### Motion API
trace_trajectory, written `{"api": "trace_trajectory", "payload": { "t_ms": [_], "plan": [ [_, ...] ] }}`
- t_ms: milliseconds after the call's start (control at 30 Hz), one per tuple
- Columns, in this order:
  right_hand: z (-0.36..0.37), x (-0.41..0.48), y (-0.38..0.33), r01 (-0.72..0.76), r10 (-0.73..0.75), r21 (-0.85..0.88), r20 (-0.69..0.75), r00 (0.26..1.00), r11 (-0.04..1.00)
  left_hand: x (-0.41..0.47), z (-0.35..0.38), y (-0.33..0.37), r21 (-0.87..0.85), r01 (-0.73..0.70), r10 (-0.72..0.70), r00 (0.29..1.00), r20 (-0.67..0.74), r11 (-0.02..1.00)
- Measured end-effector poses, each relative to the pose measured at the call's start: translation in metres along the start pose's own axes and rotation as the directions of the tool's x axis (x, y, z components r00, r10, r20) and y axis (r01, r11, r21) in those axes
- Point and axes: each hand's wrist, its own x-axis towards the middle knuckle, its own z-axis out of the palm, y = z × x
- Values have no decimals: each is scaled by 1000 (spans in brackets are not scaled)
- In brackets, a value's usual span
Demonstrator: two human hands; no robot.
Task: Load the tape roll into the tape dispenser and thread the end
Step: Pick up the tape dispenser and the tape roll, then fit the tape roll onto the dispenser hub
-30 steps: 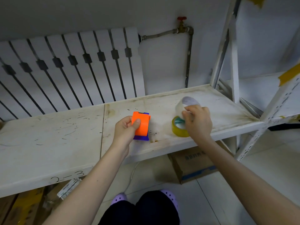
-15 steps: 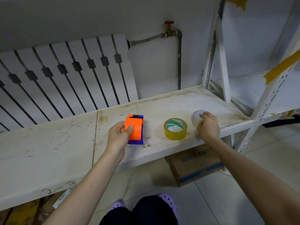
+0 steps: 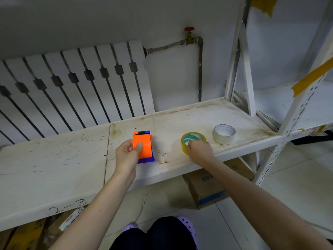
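Hands: left (image 3: 128, 154) clasping orange dispenser (image 3: 142, 145), right (image 3: 199, 150) gripping yellow tape roll (image 3: 193, 141); shelf (image 3: 54, 179) marked "2-3".

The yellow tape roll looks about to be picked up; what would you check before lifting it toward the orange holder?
1. Right hand on the yellow tape roll: ok, fingers at its near rim.
2. Roll still flat on the shelf: ok, not lifted.
3. Left hand steadying the orange tape dispenser: ok, thumb on its side.
4. Dispenser empty inside: cannot tell, cover hides it.
5. White tape roll out of the way: ok, apart to the right.
6. Loose tape end found: cannot tell.
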Motion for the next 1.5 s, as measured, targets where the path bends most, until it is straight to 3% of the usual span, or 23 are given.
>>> {"api": "trace_trajectory", "payload": {
  "t_ms": [67, 133, 200, 300, 367, 667, 1000, 1167, 1500],
  "plan": [
    [-6, -6, -2, 2, 3, 110, -52, 999, 994, -2, -4, 0, -19, -2, 2, 1000, 4, 1000],
    [-18, -15, -7, 40, 29, 380, -172, 985, 924, -3, -9, 0, -32, -13, 14, 1000, 18, 999],
    [-36, -27, -19, 114, 67, 650, -246, 967, 751, -5, -13, -1, -49, -35, 37, 999, 30, 998],
    [-58, -43, -48, 106, 118, 906, -168, 979, 410, -10, -18, -1, -66, -87, 90, 995, 42, 994],
    [-66, -53, -67, 75, 101, 963, -104, 989, 258, -16, -20, -1, -78, -125, 130, 990, 50, 989],
    [-68, -94, -113, 39, -67, 999, -39, 997, 2, -35, -31, 4, -90, -307, 309, 951, 14, 947],
    [-53, -116, -132, 188, -196, 972, -158, 968, 142, -45, -43, 4, -161, -299, 305, 952, 8, 940],
    [-45, -124, -142, 344, -225, 874, -279, 934, 344, -50, -47, 1, -222, -294, 311, 949, 45, 930],
    [-23, -128, -143, 477, -401, 700, -289, 870, 531, -53, -57, 1, -310, -213, 254, 963, 96, 926]
  ]
}}
